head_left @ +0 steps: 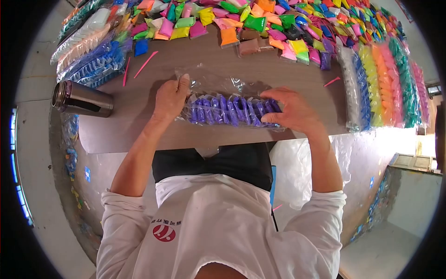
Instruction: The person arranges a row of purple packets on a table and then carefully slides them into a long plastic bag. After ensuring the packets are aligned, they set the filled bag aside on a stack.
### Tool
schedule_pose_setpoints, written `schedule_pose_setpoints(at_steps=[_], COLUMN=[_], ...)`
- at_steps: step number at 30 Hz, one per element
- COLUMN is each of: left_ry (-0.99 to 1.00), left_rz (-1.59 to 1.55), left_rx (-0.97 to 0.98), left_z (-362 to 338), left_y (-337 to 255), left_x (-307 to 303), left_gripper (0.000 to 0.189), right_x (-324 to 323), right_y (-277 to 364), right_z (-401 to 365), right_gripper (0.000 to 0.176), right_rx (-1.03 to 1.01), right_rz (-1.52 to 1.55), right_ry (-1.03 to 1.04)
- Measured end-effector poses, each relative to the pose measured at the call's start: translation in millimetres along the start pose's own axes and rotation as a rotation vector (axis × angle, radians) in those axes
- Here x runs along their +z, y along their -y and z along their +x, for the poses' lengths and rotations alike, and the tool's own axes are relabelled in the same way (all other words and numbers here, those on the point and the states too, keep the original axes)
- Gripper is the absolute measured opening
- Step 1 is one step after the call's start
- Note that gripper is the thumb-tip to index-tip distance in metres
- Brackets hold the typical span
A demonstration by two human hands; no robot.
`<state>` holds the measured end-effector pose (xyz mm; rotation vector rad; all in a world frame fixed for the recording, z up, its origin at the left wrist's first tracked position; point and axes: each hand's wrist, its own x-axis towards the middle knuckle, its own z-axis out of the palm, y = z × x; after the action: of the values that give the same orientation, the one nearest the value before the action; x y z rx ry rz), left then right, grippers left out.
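Note:
A clear plastic bag [209, 83] lies flat near the table's front edge, with a row of purple packets [227, 110] standing side by side inside it. My left hand [171, 96] is closed on the bag's left end, the thumb pressing on the plastic. At the other end, my right hand [290, 109] holds the bag, its thumb and fingers around the last packets. The loose upper part of the bag spreads beyond the row, away from me.
A pile of small colourful packets [253, 22] covers the table's far side. Filled bags in rows [381, 83] lie at the right, more bagged rows [95, 60] at the left. A metal flask [86, 100] lies at the left edge. Pink strips [146, 64] lie nearby.

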<state>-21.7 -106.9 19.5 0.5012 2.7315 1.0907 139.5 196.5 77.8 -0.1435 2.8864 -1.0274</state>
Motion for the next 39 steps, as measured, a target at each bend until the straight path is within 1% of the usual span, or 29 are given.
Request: schedule_pose_setpoints(at_steps=[1,4,7,10,13,16,19,22,25,28,31,34,37,39], left_ry=[-0.006,0.013,0.023,0.0,-0.022,0.012,-0.01,-0.023,-0.033,-0.019,0.016,0.004,-0.044,-0.009], left_rz=[-0.005,-0.015,-0.032,-0.09,-0.092,-0.066,-0.053,-0.061,-0.054,-0.078,-0.085,-0.116,-0.16,-0.137], left_rx=[-0.006,-0.02,-0.022,-0.002,-0.015,0.002,-0.005,-0.016,-0.009,-0.019,-0.033,-0.025,-0.013,-0.032], left_z=[0,-2,-4,-3,-7,-6,-9,-9,-10,-9,-8,-9,-9,-10], left_y=[0,-2,-1,6,1,4,-2,1,0,0,3,2,5,3], left_x=[-1,-4,-4,1,1,-1,0,4,4,2,0,2,7,4], left_gripper=[0.063,0.065,0.065,0.063,0.062,0.063,0.061,0.061,0.061,0.061,0.06,0.06,0.061,0.06], right_x=[-1,-12,-14,-8,10,14,8,14,16,16,15,18,30,35], right_y=[0,12,18,28,26,16,11,19,34,39,30,36,49,58], right_z=[1,1,-4,0,14,24,26,24,34,47,55,50,55,64], right_gripper=[0.061,0.059,0.064,0.069,0.075,0.081,0.083,0.075,0.072,0.075,0.08,0.078,0.079,0.08], right_rx=[-0.016,0.094,0.175,-0.002,-0.126,-0.055,0.019,-0.146,-0.208,-0.018,0.017,-0.128,-0.221,-0.17], right_rz=[-0.014,-0.169,-0.095,-0.093,0.083,0.102,0.021,0.061,0.076,-0.004,0.043,0.023,0.021,-0.019], right_ry=[0.023,0.138,0.109,-0.026,0.027,0.232,0.318,0.073,0.062,0.365,0.48,0.284,0.158,0.323])
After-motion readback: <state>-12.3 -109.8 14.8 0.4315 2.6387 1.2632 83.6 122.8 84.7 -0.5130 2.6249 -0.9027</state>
